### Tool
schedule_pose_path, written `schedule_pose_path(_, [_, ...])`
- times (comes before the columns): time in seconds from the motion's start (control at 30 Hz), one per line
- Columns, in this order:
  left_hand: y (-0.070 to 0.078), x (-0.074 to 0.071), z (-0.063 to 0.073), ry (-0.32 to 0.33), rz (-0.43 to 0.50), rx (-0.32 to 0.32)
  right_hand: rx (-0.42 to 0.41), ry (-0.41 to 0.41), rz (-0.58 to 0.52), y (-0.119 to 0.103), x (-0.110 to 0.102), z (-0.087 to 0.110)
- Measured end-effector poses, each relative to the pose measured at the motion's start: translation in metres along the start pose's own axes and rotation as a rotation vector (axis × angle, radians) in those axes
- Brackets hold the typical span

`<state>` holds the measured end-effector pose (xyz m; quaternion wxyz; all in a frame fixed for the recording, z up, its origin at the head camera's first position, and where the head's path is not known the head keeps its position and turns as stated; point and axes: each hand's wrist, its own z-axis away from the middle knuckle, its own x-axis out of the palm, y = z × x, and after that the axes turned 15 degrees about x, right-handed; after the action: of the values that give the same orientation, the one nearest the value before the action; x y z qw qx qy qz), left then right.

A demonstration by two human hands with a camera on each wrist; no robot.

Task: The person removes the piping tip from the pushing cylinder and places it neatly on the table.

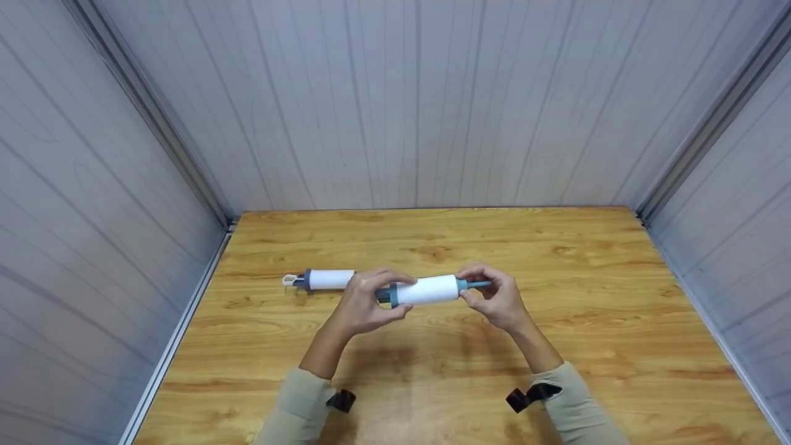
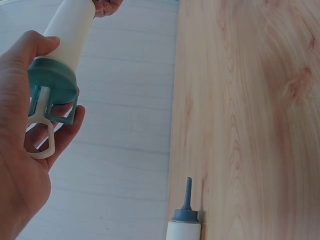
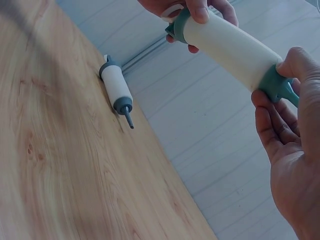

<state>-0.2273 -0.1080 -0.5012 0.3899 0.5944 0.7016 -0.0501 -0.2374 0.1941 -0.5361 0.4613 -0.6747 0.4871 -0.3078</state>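
Observation:
Between both hands, above the table, is a large white syringe [image 1: 426, 290] with teal end caps, a thin teal nozzle and a pale ring handle. My left hand [image 1: 374, 301] grips it near the ring-handle end, its thumb pressed on the white barrel in the left wrist view. With fingers and thumb, my right hand [image 1: 497, 300] pinches the teal nozzle cap [image 3: 274, 84] at the other end. A second white syringe [image 1: 332, 279], with dark blue-grey caps, lies on the table behind my left hand, which partly hides it. Its thin nozzle [image 2: 188, 194] shows in the left wrist view.
The wood-grained table [image 1: 432, 241] is enclosed by pale panel walls [image 1: 395, 111] at the back and both sides. A metal frame strip [image 1: 179, 334] runs along its left edge.

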Motion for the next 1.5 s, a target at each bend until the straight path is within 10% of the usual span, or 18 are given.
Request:
schedule_pose_path(0.63, [0.0, -0.003, 0.002, 0.029, 0.025, 0.006, 0.019, 0.025, 0.009, -0.006, 0.004, 0.001])
schedule_pose_path(0.93, [0.0, -0.005, 0.004, 0.029, 0.172, -0.112, -0.023, -0.008, 0.052, -0.01, 0.002, -0.002])
schedule_pose_path(1.5, [0.0, 0.002, 0.006, 0.032, 0.045, 0.004, 0.118, 0.086, 0.139, 0.0, 0.011, 0.003])
